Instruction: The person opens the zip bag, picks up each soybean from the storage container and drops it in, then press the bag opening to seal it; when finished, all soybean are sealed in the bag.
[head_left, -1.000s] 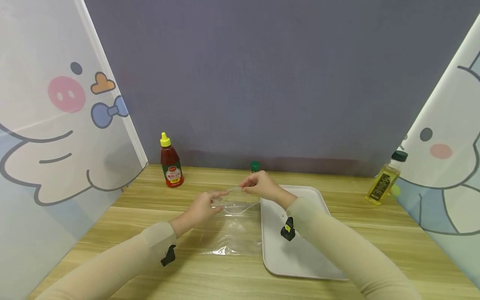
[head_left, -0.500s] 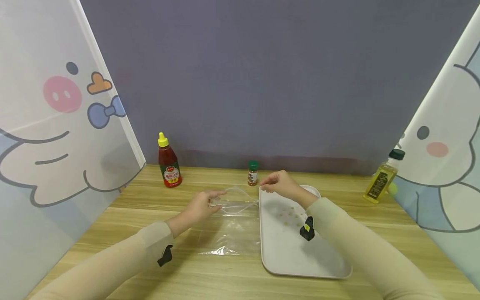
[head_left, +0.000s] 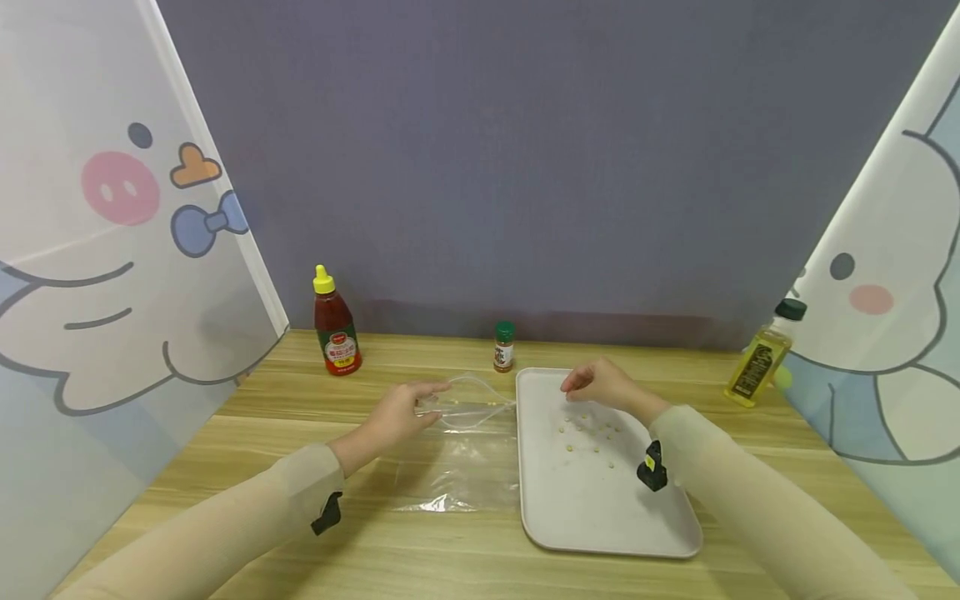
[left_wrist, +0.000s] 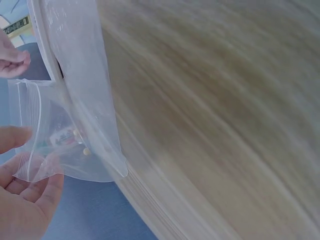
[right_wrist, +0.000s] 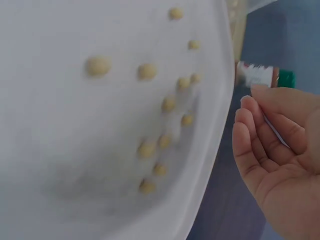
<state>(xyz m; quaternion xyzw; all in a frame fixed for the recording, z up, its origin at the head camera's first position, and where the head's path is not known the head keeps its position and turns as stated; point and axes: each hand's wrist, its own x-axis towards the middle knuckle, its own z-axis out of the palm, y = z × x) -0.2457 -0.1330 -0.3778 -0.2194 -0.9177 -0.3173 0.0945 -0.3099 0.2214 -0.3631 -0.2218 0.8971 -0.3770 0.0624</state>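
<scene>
Right hand (head_left: 606,385) shifts from bag (head_left: 463,467) to tray (head_left: 600,517), grip narrow, empty; left hand (head_left: 393,417) holds bag; transfer of pellets (right_wrist: 147,71) seems partial.

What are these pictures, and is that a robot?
No robot, just a person's left hand and right hand. The wide view comes from a camera worn on the head; the others, from one on each wrist. On the wooden table are a pale tray dotted with little yellowish balls, a clear bag, a red bottle, a yellow bottle and a small green-capped jar. The left hand holds the bag's open mouth. The right hand is near the tray; I see nothing in it.
</scene>
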